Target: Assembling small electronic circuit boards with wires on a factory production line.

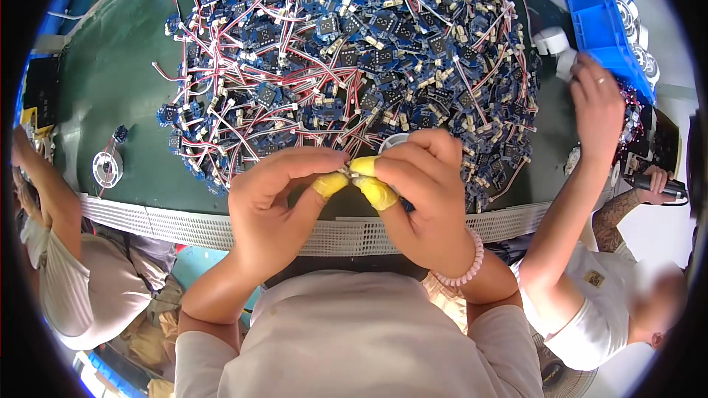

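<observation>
Near the front edge of the green table, my left hand [276, 195] and my right hand [420, 195] meet fingertip to fingertip. Thumb and forefinger are pinched on each side, over a tiny pale piece [351, 174] whose kind is too small to tell. Yellow tape wraps my left thumb and my right thumb and forefinger. Just beyond them lies a big heap of blue circuit boards [354, 59], many with red and white wires ending in white plugs. Partly behind my right hand shows a round white part [393, 141].
A white ring-shaped part [107, 168] with a wired board lies at left. At right, another person's hand [596, 103] holds a white cylinder [566, 65] beside blue bins [599, 22]. A person [103, 280] works at left. White mesh edging [192, 228] borders the table.
</observation>
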`<state>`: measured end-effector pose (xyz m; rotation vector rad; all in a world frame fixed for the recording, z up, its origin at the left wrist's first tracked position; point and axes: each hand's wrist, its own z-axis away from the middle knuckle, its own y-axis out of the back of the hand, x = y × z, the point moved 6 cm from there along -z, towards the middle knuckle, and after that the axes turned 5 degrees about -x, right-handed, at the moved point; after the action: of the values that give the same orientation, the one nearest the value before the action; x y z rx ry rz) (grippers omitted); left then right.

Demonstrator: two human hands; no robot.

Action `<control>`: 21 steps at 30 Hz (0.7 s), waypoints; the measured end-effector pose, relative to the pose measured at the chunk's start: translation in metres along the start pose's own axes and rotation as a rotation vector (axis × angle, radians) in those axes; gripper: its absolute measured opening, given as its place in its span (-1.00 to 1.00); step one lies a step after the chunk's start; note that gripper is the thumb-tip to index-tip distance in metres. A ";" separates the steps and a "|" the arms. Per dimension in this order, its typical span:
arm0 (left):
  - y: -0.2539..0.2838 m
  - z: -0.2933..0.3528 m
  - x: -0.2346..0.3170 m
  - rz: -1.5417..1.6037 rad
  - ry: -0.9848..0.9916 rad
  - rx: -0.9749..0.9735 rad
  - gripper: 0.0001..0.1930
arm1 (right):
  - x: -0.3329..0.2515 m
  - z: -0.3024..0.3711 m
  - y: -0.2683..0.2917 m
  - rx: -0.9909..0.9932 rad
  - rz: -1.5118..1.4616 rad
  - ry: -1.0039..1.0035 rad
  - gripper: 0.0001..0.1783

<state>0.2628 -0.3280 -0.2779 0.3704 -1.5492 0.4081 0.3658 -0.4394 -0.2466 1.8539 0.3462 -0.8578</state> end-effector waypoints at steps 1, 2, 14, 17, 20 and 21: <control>0.002 -0.001 -0.001 0.002 0.001 0.000 -0.73 | -0.002 -0.002 -0.002 -0.001 0.032 0.014 -0.78; 0.004 -0.003 0.001 -0.060 -0.059 -0.032 -0.72 | -0.004 -0.003 -0.003 -0.002 0.064 0.028 -0.78; 0.007 0.002 -0.002 0.093 -0.053 0.033 -0.73 | -0.009 -0.007 0.002 -0.021 0.063 0.002 -0.76; 0.005 0.001 -0.001 0.094 -0.079 0.041 -0.74 | -0.012 -0.006 -0.001 -0.014 0.085 0.037 -0.77; 0.003 0.001 0.008 -0.138 -0.174 0.011 -0.75 | -0.012 -0.006 -0.001 -0.014 0.098 0.030 -0.78; 0.001 0.001 0.013 -0.315 -0.231 -0.002 -0.75 | -0.013 -0.006 -0.002 -0.024 0.097 0.019 -0.78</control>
<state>0.2608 -0.3270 -0.2646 0.6684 -1.6794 0.1201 0.3579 -0.4317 -0.2379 1.8428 0.2752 -0.7676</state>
